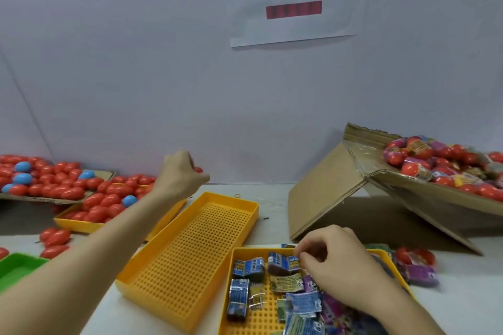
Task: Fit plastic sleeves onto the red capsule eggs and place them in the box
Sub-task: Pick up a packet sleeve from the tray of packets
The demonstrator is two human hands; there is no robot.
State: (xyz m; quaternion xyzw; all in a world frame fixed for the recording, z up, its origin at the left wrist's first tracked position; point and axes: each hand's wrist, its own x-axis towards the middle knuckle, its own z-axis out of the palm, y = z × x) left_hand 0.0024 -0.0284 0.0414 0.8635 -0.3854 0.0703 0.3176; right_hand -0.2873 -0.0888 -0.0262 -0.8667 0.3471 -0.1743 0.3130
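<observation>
My left hand (181, 174) is raised over the far end of a yellow tray (79, 224) piled with red capsule eggs (98, 205), and its curled fingers grip one red egg (198, 169). My right hand (337, 261) reaches into the near yellow tray (234, 304) of bundled plastic sleeves (239, 298), fingers pinching at a blue sleeve bundle (283, 264). A tilted cardboard box (408, 185) at the right holds several sleeved eggs (441, 163).
An empty perforated yellow tray (190, 247) lies between my arms. A cardboard sheet (54, 200) at far left carries more red and blue eggs. Loose eggs (54, 239) and a green tray (16, 266) are at left. Sleeved eggs (416, 264) lie right of the sleeve tray.
</observation>
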